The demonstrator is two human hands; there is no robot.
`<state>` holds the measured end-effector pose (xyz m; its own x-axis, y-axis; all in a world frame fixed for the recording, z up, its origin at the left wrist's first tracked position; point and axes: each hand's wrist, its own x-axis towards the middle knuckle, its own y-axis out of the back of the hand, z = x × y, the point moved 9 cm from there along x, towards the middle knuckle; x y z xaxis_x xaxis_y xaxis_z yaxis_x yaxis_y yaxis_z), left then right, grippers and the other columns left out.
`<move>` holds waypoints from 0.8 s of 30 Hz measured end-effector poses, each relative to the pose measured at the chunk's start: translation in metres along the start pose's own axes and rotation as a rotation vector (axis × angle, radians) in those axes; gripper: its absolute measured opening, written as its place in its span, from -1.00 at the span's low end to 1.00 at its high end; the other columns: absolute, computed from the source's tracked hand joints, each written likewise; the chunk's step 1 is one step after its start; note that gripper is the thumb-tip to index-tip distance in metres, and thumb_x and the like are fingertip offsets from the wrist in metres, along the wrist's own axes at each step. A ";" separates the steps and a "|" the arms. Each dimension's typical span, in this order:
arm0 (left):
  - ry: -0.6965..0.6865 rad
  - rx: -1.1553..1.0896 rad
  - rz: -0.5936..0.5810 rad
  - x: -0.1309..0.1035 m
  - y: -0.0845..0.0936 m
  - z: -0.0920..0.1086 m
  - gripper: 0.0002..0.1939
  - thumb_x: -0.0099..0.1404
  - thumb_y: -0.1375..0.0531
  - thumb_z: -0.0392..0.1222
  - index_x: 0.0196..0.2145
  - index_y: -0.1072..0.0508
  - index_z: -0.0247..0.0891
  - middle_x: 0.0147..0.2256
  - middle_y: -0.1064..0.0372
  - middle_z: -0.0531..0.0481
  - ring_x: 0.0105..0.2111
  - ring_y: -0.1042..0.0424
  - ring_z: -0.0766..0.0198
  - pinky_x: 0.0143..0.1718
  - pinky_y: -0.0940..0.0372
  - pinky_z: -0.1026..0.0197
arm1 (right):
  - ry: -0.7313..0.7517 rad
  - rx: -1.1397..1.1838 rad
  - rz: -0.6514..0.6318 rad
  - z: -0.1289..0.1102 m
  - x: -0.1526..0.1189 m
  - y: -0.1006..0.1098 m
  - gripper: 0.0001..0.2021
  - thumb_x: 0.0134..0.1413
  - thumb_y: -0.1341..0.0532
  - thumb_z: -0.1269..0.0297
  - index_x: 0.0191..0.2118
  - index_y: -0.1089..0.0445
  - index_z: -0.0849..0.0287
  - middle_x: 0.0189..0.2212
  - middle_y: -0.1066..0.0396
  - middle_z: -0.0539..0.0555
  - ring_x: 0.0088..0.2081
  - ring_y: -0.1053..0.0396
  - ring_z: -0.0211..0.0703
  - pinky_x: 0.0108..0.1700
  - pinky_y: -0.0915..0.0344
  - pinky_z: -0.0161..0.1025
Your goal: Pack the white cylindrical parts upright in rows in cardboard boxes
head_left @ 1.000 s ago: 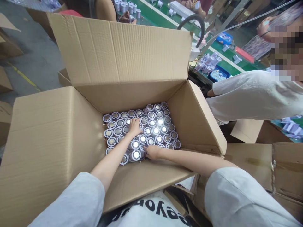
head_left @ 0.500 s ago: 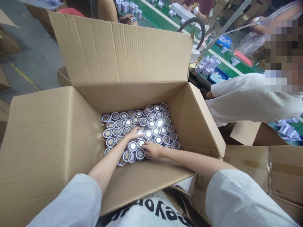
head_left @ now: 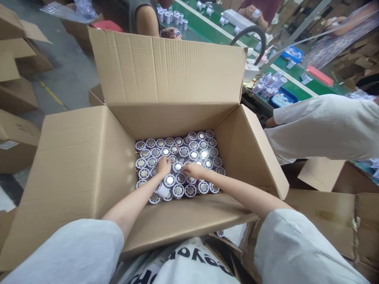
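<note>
Several rows of white cylindrical parts (head_left: 178,190) stand on end in an open cardboard box (head_left: 177,118). Their round tops have slotted rims and shiny centres. My left hand (head_left: 164,166) is closed, knuckles up, among the middle rows. From the right, my right hand (head_left: 193,170) reaches in with curled fingers beside a cylinder between both hands. The fingertips of both hands are hidden, so what they grip cannot be made out. One cylinder (head_left: 162,190) near the front left leans over, its white side showing.
Raised flaps (head_left: 174,69) surround the box. Behind it runs a green conveyor (head_left: 201,29) with more cylinders and a blue tray (head_left: 283,98). A co-worker's white sleeve (head_left: 322,126) is at right. Other cartons (head_left: 17,138) stand at left.
My left hand has drawn back slightly towards the left and closed more. My right hand has moved deeper among the cylinders. The front-left cylinder has tipped over. The view has shifted left.
</note>
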<state>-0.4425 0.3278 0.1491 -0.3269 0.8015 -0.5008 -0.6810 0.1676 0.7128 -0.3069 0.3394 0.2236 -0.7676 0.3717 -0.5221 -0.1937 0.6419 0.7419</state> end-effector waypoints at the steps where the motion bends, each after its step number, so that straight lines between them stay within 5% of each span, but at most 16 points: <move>1: 0.044 0.064 -0.048 -0.005 0.000 -0.009 -0.73 0.30 0.07 -0.25 -0.19 -0.38 -0.32 -0.07 -0.38 -0.25 -0.04 -0.36 0.08 -0.08 -0.25 0.13 | -0.003 -0.007 0.038 -0.001 0.007 0.007 -0.75 0.17 -0.06 0.40 -0.16 -0.46 0.16 -0.18 -0.44 0.11 -0.19 -0.36 -0.13 -0.24 -0.20 -0.33; 6: 0.132 0.100 -0.305 -0.043 -0.009 -0.043 -0.93 0.00 -0.16 -0.37 -0.47 -0.42 -0.33 -0.34 -0.47 -0.23 -0.18 -0.45 -0.03 -0.25 -0.32 0.16 | 0.071 -0.096 0.109 -0.022 0.034 0.005 -0.68 0.14 -0.10 0.40 0.01 -0.36 0.18 -0.06 -0.32 0.17 -0.09 -0.31 -0.06 -0.14 -0.23 -0.26; 11: 0.179 0.007 -0.546 -0.083 -0.028 -0.048 -0.76 -0.19 -0.24 -0.41 -0.45 -0.41 -0.33 -0.49 -0.43 -0.05 -0.41 -0.46 0.07 -0.43 -0.37 0.16 | 0.198 -0.271 0.122 -0.049 0.030 -0.021 -0.65 0.10 -0.16 0.36 0.04 -0.30 0.19 0.04 -0.21 0.24 0.01 -0.22 0.06 -0.08 -0.25 -0.15; 18: 0.232 -0.111 -0.638 -0.112 -0.049 -0.053 -0.58 -0.27 -0.39 0.00 -0.50 -0.39 -0.30 -0.54 -0.41 -0.11 -0.38 -0.47 -0.04 -0.41 -0.41 0.01 | 0.263 -0.286 -0.101 -0.055 -0.014 -0.073 -0.64 0.08 -0.15 0.36 0.02 -0.24 0.26 -0.07 -0.29 0.23 -0.14 -0.34 -0.03 -0.19 -0.32 -0.19; 24: 0.319 -0.168 -0.660 -0.103 -0.063 -0.063 -0.47 -0.41 -0.42 0.14 -0.59 -0.37 -0.29 -0.63 -0.36 -0.17 -0.42 -0.46 -0.17 -0.43 -0.38 -0.16 | 0.428 -0.243 -0.196 -0.057 -0.037 -0.090 -0.71 0.02 -0.16 0.46 -0.09 -0.37 0.18 0.03 -0.24 0.20 -0.09 -0.34 -0.03 -0.15 -0.30 -0.19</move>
<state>-0.4073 0.1991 0.1251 0.0272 0.3556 -0.9342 -0.8839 0.4451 0.1437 -0.2963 0.2296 0.2000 -0.8737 -0.0798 -0.4799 -0.4558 0.4789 0.7503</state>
